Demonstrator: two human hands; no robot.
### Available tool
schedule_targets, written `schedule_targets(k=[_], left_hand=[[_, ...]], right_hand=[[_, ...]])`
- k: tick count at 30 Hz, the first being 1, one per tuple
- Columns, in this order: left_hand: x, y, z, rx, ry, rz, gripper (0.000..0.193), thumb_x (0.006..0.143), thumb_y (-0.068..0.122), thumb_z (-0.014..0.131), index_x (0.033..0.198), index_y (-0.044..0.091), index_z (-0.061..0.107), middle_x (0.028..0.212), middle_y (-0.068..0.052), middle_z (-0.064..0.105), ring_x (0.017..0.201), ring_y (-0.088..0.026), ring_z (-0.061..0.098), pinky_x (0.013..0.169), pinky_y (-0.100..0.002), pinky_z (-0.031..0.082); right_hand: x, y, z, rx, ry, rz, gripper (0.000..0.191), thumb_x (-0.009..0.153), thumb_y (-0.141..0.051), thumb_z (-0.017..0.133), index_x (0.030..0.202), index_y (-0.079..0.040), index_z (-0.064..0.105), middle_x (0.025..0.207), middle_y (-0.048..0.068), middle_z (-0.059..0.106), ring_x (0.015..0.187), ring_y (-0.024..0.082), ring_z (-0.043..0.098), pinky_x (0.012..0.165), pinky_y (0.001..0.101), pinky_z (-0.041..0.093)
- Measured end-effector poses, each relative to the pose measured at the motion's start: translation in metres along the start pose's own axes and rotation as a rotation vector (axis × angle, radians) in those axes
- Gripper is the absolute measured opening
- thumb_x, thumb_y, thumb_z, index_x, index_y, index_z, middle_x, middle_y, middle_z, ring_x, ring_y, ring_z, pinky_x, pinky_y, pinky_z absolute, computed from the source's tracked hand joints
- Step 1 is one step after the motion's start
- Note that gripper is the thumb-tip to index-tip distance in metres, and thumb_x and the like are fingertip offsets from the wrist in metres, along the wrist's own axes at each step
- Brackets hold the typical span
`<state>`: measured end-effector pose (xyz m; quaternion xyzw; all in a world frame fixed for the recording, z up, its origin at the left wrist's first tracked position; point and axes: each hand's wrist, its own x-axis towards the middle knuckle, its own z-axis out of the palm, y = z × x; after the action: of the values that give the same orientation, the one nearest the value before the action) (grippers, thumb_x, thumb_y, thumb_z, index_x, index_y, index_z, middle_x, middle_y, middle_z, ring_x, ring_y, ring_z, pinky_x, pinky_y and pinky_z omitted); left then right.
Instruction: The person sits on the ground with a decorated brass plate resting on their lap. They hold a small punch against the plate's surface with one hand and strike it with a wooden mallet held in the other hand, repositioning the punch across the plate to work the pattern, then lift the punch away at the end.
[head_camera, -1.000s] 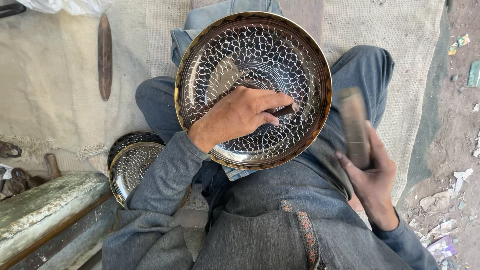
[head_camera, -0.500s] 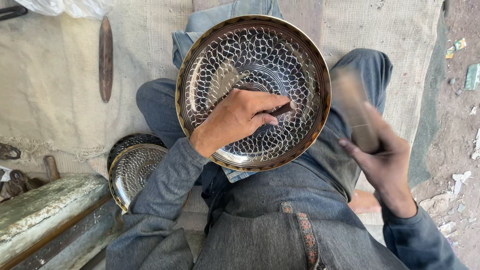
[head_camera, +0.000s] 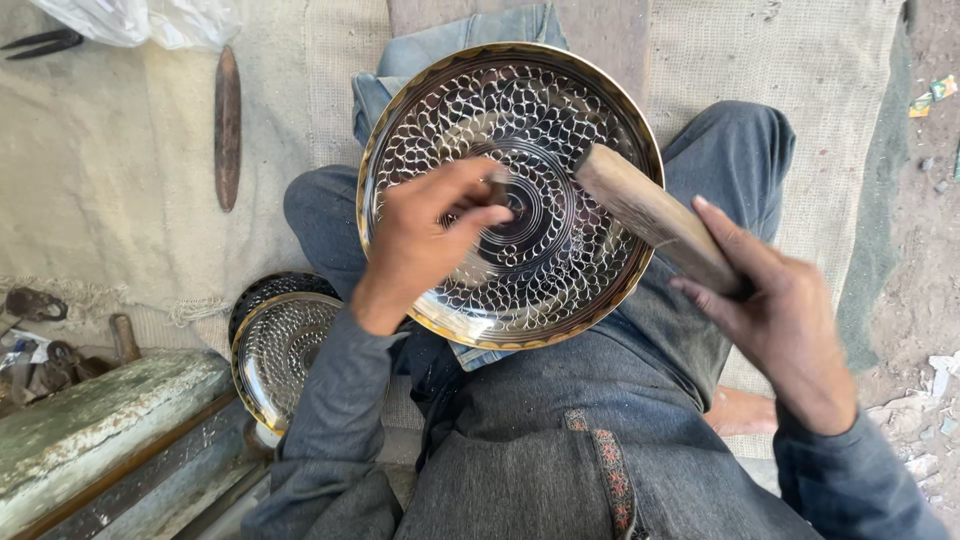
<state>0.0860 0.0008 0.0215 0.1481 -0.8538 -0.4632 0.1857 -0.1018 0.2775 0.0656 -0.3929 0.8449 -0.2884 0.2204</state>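
A large round metal plate (head_camera: 510, 190), dark and shiny with a brass-coloured rim and a punched pattern of loops and rings, rests tilted on the seated person's lap, under both hands. The left hand (head_camera: 425, 235) lies on the plate's face just left of its centre, fingers curled and pinched around a small tool (head_camera: 497, 186) whose tip seems to stand on the inner rings; the tool is mostly hidden, so its kind cannot be told. The right hand (head_camera: 775, 310) is off the plate's lower right edge, closed around the end of a thick wooden mallet (head_camera: 655, 215), whose head reaches across the rim above the plate's right half. The plate looks stiff and thin, likely light for its width yet smooth and slippery on the polished face, so the rim is the sounder place to take hold, with the lap and a folded denim cloth (head_camera: 440, 55) beyond the hands steadying it. Below and left of the left hand, a stack of smaller patterned plates (head_camera: 280, 345) leans by a worn beam (head_camera: 100, 420). Far beyond the left hand, a slim wooden stick (head_camera: 228, 125) lies on burlap (head_camera: 110, 170).
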Motion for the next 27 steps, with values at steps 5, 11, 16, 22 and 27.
schedule_targets(k=[5, 11, 16, 22, 27], left_hand=[[-0.022, -0.022, -0.027, 0.05, 0.242, 0.064, 0.032, 0.098, 0.016, 0.08, 0.124, 0.006, 0.064, 0.101, -0.006, 0.076, 0.091, -0.015, 0.078, 0.08, -0.031, 0.066], [-0.061, -0.013, 0.008, -0.038, 0.45, -0.06, 0.027, 0.097, 0.018, 0.078, 0.118, 0.005, 0.066, 0.095, -0.006, 0.076, 0.084, -0.014, 0.076, 0.077, -0.029, 0.065], [-0.078, 0.018, 0.034, -0.064, 0.444, -0.149, 0.028, 0.097, 0.015, 0.077, 0.118, 0.003, 0.065, 0.093, -0.007, 0.076, 0.082, -0.016, 0.077, 0.075, -0.029, 0.063], [-0.041, 0.017, 0.023, -0.104, 0.249, -0.077, 0.028, 0.097, 0.012, 0.076, 0.122, 0.005, 0.064, 0.096, -0.006, 0.076, 0.086, -0.015, 0.079, 0.077, -0.03, 0.069], [0.026, 0.004, 0.015, -0.171, 0.017, 0.05, 0.038, 0.096, 0.009, 0.077, 0.13, 0.008, 0.06, 0.106, -0.008, 0.073, 0.091, -0.016, 0.078, 0.073, -0.028, 0.07]], right_hand=[[-0.026, 0.02, 0.048, 0.381, 0.085, 0.001, 0.08, 0.079, -0.013, 0.082, 0.151, -0.002, 0.05, 0.142, 0.019, 0.063, 0.127, 0.02, 0.063, 0.11, 0.0342, 0.049], [-0.018, 0.018, 0.077, 0.558, 0.147, 0.06, 0.061, 0.088, -0.006, 0.077, 0.144, 0.002, 0.056, 0.13, 0.013, 0.068, 0.118, 0.015, 0.064, 0.104, 0.0305, 0.051], [0.033, 0.02, 0.061, 0.382, 0.213, -0.043, 0.057, 0.089, -0.003, 0.073, 0.144, 0.002, 0.057, 0.13, 0.012, 0.069, 0.116, 0.015, 0.066, 0.106, 0.0297, 0.053], [0.045, 0.013, 0.044, 0.442, 0.2, -0.206, 0.063, 0.098, -0.007, 0.078, 0.152, 0.004, 0.049, 0.148, 0.015, 0.061, 0.135, 0.019, 0.06, 0.118, 0.0325, 0.048], [0.025, 0.007, 0.034, 0.611, 0.138, 0.045, 0.063, 0.094, -0.008, 0.077, 0.151, 0.003, 0.051, 0.124, 0.01, 0.062, 0.11, 0.016, 0.06, 0.096, 0.0294, 0.051]])
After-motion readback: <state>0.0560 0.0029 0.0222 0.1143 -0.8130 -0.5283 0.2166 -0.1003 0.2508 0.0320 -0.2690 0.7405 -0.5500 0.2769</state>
